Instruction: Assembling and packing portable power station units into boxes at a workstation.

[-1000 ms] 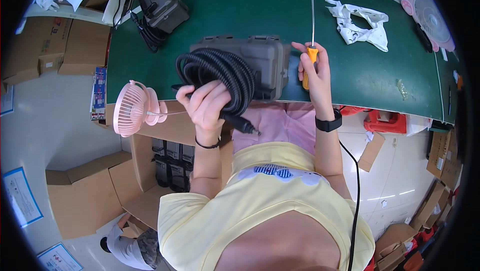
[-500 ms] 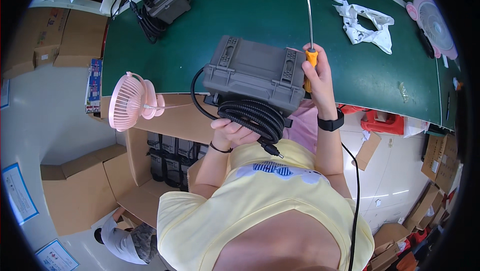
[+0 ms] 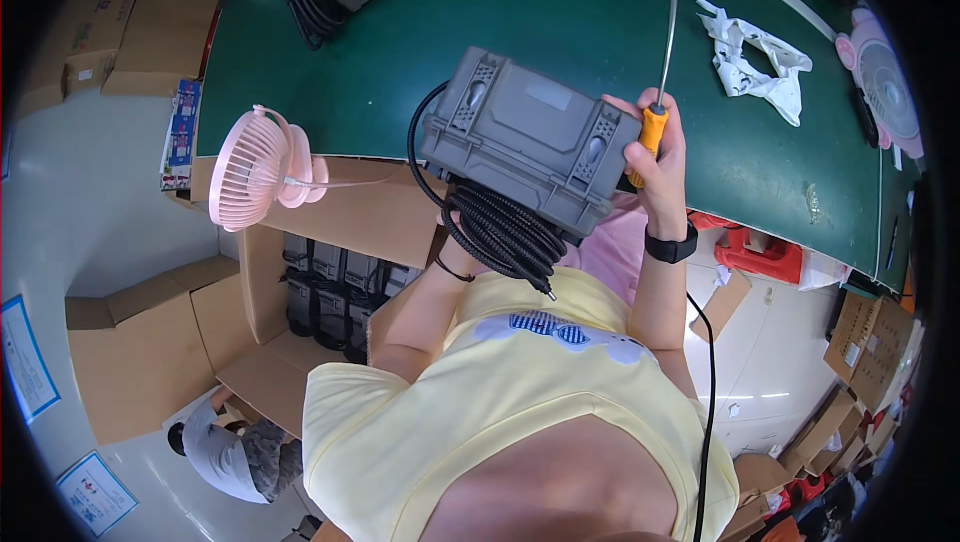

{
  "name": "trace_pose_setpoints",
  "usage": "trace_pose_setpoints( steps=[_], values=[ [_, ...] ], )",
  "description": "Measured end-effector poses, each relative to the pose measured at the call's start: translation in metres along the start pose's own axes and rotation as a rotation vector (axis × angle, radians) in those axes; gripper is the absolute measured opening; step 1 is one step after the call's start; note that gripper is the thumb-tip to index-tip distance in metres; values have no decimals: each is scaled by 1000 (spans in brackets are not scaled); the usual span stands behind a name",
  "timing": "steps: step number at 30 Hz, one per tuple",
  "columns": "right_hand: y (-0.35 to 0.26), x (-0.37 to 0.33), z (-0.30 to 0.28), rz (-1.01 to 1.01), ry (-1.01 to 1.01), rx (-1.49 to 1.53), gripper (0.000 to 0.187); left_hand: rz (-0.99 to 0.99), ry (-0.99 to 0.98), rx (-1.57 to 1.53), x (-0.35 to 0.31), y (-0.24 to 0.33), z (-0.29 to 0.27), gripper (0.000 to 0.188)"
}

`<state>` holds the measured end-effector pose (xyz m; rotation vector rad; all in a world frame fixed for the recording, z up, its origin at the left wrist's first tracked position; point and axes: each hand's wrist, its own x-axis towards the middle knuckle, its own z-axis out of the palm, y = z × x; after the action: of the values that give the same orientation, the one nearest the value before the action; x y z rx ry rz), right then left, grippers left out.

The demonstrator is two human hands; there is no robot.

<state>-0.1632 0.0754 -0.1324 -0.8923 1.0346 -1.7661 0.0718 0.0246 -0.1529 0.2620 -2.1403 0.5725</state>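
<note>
One gray case (image 3: 530, 137), right hand (image 3: 664, 164) at end, left hand (image 3: 455, 220) at coil (image 3: 510, 232)

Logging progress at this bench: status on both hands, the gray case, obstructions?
Right hand grips yellow screwdriver beside gray case. Left hand partly hidden behind black cable coil. Case tilted over bench's near edge. Coil overlaps case's near side.

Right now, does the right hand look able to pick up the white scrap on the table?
Probably not easily: the right hand holds a screwdriver and seems to touch the box. Nothing visible blocks its way to the white scrap, though.
</note>
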Motion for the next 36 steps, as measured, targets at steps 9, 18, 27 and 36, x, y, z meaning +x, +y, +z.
trace_pose_setpoints(
  steps=[9, 18, 27, 36],
  values=[
    [-3, -6, -12, 64, -21, 84, 68, -16, 1, 18, -4, -4, -3, 4],
    [-1, -8, -18, 126, -4, 213, 72, -5, 7, 39, -8, -13, -8, 4],
    [-1, -9, -19, 144, 6, 268, 67, 9, 0, 50, -6, -17, -10, 5],
    [-2, -8, -18, 128, 3, 297, 64, 29, -7, 65, -4, -19, -10, 6]
  ],
)
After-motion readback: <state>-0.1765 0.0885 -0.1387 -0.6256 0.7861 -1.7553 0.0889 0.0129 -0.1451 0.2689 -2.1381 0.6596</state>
